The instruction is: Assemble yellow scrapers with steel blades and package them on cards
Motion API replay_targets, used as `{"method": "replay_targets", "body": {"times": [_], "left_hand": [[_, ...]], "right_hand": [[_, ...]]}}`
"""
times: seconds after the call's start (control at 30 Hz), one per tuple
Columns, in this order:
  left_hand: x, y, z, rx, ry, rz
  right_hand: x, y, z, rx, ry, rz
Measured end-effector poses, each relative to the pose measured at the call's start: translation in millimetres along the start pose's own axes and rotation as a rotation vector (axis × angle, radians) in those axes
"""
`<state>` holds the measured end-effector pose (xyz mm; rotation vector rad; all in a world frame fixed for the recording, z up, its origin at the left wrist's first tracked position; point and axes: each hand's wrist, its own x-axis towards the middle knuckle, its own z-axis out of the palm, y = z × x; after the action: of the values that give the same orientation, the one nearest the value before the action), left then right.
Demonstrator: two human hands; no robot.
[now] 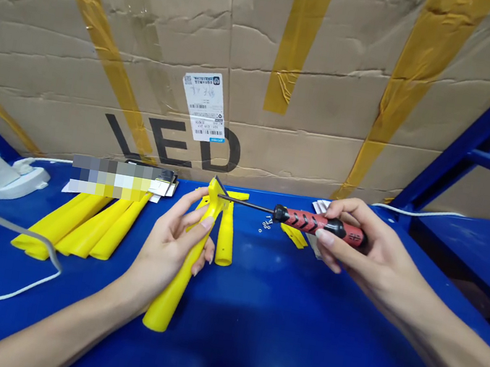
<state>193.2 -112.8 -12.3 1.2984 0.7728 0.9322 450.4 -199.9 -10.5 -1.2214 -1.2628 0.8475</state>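
Glossy blue surface [276, 333], yellow tool [179, 279] (tubular), screwdriver [302, 219]

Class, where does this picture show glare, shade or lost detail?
Head view: pale glare marks the blue surface near the bottom edge; head view: a dark patch, perhaps shadow, lies right of the held yellow piece; head view: square pixelation covers part of the papers at left.

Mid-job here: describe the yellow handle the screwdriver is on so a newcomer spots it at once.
Find the large cardboard box marked LED behind the blue surface. Below that lettering, the left hand grips a yellow handle, wide end toward the camera. Unlike the other yellow handles nearby, this one is held, with the shaft of a red-and-black screwdriver reaching its head.
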Motion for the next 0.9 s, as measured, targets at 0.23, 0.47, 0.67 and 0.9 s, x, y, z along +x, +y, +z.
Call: {"method": "replay_targets", "body": {"times": [0.23,0.47,0.67,0.9], "left_hand": [[-3.3,1.9,2.5,0.051,-0.013,0.065],[-1.2,1.4,1.0,0.053,-0.025,0.052],[-6.0,6.5,0.9,0.136,-0.023,0.175],[-3.0,8.2,-2.6,0.113,-0.014,0.124]], "right_hand": [[4.4,1.3,8.8,0.071,0.072,0.196],[-1.6,-4.1,6.8,-0.219,0.157,-0.087],[-0.2,-6.6,16.5,0.198,0.077,0.398],[1.3,-5.8,6.5,0.285,0.035,0.362]]}}
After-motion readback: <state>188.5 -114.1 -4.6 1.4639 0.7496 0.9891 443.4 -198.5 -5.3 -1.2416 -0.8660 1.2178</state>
